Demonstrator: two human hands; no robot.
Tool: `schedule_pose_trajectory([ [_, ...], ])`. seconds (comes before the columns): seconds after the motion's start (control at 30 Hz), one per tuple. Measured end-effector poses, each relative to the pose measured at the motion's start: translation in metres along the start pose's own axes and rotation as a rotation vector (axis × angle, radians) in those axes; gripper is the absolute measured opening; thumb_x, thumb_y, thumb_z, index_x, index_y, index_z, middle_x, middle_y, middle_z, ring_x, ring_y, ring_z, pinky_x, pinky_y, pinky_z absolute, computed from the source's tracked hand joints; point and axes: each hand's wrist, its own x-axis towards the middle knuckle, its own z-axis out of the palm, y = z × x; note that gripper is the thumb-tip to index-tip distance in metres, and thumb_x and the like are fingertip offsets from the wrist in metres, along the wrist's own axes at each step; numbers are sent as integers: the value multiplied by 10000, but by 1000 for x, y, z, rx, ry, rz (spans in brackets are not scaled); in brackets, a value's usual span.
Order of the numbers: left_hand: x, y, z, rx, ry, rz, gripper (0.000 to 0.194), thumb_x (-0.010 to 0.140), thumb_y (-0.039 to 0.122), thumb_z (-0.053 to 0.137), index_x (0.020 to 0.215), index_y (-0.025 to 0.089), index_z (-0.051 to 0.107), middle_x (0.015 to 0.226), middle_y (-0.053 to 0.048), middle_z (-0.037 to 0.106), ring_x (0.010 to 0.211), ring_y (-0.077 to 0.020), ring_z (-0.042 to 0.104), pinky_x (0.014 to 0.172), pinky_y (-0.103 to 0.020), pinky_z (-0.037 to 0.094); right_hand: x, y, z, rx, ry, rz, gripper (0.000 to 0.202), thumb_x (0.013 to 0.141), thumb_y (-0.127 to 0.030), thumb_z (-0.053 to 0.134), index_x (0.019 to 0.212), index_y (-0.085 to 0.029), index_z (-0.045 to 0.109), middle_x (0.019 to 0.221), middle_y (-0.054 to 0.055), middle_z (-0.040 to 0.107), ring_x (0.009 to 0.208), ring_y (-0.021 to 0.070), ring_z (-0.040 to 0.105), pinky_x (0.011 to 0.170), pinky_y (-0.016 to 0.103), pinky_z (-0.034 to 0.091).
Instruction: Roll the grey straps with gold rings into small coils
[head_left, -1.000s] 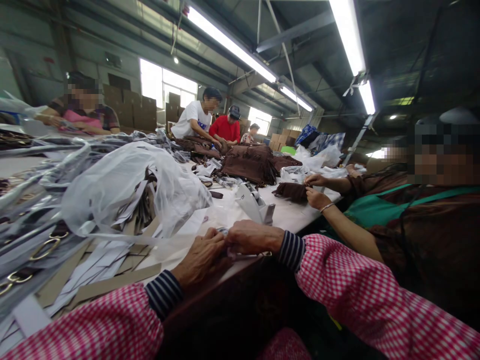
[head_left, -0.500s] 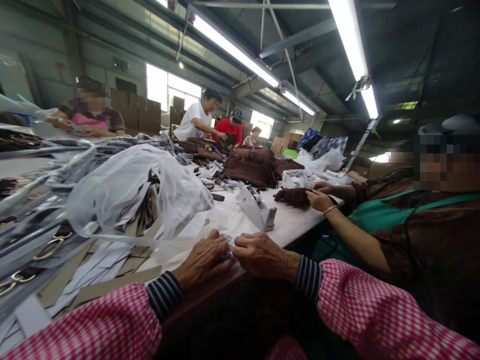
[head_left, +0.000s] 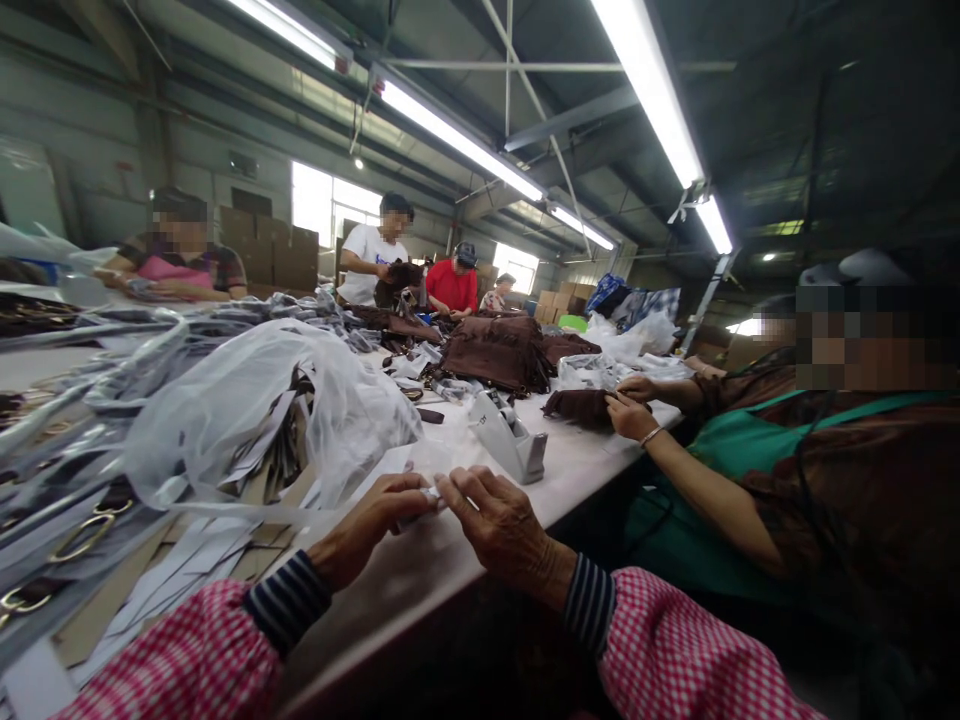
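Observation:
Over the front edge of the table, my left hand (head_left: 367, 525) is closed on a small piece of crinkled clear plastic wrap (head_left: 430, 493). My right hand (head_left: 501, 525) meets it from the other side, its fingertips pinched on the same plastic. Fingers hide most of the piece, so what lies inside it cannot be told. Just beyond my hands stands a white tape dispenser (head_left: 510, 440). Left of my hands lie grey-brown and white card strips (head_left: 172, 570), partly inside a thin white plastic bag (head_left: 202, 410).
Plastic-wrapped straps with gold clasps (head_left: 82, 535) cover the table's left side. Brown bags (head_left: 491, 352) are piled farther back. At right, a co-worker in a green apron (head_left: 720, 450) handles a brown piece (head_left: 577, 405). Other people work across the table.
My hands have shifted slightly left, and the left fingers have lifted and drawn together on the plastic. Across the table, a person in white has straightened up with a brown item.

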Motion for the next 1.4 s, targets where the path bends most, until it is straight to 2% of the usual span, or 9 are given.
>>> schedule_pose_trajectory([
  [0.27,-1,1,0,125,2,44,312,859,504,548,756,212,582,757,-1,512,755,-211,479,660,-324,389,1,-3,-1,-13,-33,1,465,1048,-146,405,1506,-78,445,1373,172,613,1158,314,561,831,432,553],
  [0.4,-1,-1,1,347,34,177,342,911,522,506,733,234,553,777,-11,537,790,-233,494,735,-356,423,-6,4,-10,188,-51,96,487,1019,-246,545,1496,-171,480,1409,140,579,1208,294,546,1008,448,525],
  [0.47,0,-7,2,459,83,258,337,939,525,497,792,237,590,852,-31,574,867,-258,505,819,-392,431,-8,26,-18,338,-24,223,451,999,-293,596,1442,-225,550,1417,114,574,1268,278,522,1105,447,463],
  [0.6,0,-23,10,674,107,428,281,1006,447,457,924,231,617,951,-60,599,970,-288,499,894,-451,436,-11,106,-32,494,39,842,220,946,-217,602,1127,-199,726,1297,110,633,1291,266,506,1171,438,367],
  [0.77,-1,-34,24,846,-47,486,165,978,314,493,950,231,633,1002,-69,654,983,-286,546,939,-481,470,-17,174,-26,666,-166,1156,168,889,-259,652,788,-145,722,837,80,691,804,210,634,729,339,535],
  [0.87,-1,-39,25,913,-55,506,146,947,285,517,968,232,652,1044,-85,681,1008,-302,575,935,-472,499,-16,180,-18,793,-261,1247,172,866,-299,709,792,-144,716,799,48,684,662,153,601,572,253,454],
  [1.1,0,-47,23,898,-47,525,130,936,271,545,988,248,661,1066,-76,689,1018,-305,584,973,-473,491,-11,184,-2,879,-244,1426,160,940,-262,704,856,-135,653,802,-14,622,646,108,548,582,232,462],
  [1.23,-1,-41,23,818,-40,490,124,945,265,535,986,253,652,1028,-61,668,996,-292,560,931,-446,478,-11,182,6,940,-140,1525,180,962,-279,690,867,-135,639,813,-14,623,661,111,575,603,245,504],
  [1.4,3,-40,20,666,36,365,222,1009,388,480,907,246,618,967,-50,618,974,-279,536,905,-436,457,-24,163,4,1052,133,1529,93,903,-192,691,844,-144,636,847,-2,653,726,114,609,623,228,505],
])
